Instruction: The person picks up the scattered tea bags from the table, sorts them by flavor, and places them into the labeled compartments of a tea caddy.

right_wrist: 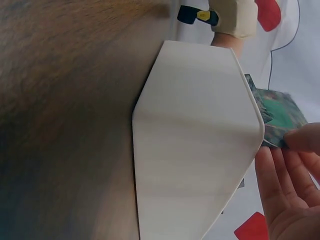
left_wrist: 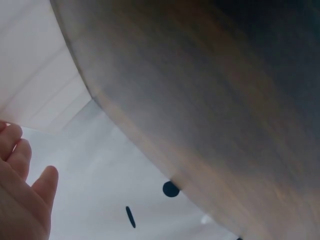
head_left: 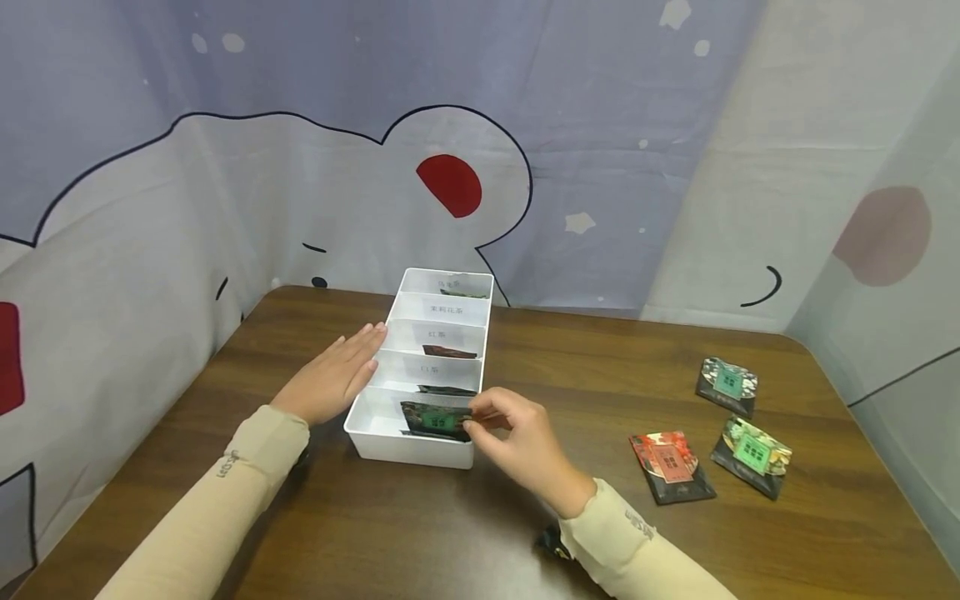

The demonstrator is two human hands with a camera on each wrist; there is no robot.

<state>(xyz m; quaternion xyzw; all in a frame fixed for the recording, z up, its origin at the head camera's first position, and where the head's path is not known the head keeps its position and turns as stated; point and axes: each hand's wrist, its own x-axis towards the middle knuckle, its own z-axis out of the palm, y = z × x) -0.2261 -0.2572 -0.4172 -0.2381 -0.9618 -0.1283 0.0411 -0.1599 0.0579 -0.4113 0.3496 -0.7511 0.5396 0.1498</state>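
Observation:
A long white divided box [head_left: 408, 451] stands on the table, its compartments labelled in Chinese characters. My right hand [head_left: 525, 437] pinches the right edge of a dark packet with a green label [head_left: 437, 421] between thumb and fingers, over the nearest compartment. In the right wrist view this small packet [right_wrist: 282, 111] shows just above the box's rim. My left hand [head_left: 330, 375] lies with straight fingers along the box's left side, fingertips at the rim. A reddish packet [head_left: 450, 352] and a dark packet [head_left: 447, 390] lie in compartments behind, and another packet [head_left: 463, 293] in the farthest one.
To the right on the brown wooden table [head_left: 570, 367] lie a red packet [head_left: 673, 465], a light-green-labelled packet [head_left: 752, 454] and a teal-labelled packet [head_left: 727, 383]. A patterned curtain [head_left: 600, 150] hangs behind the table's far edge.

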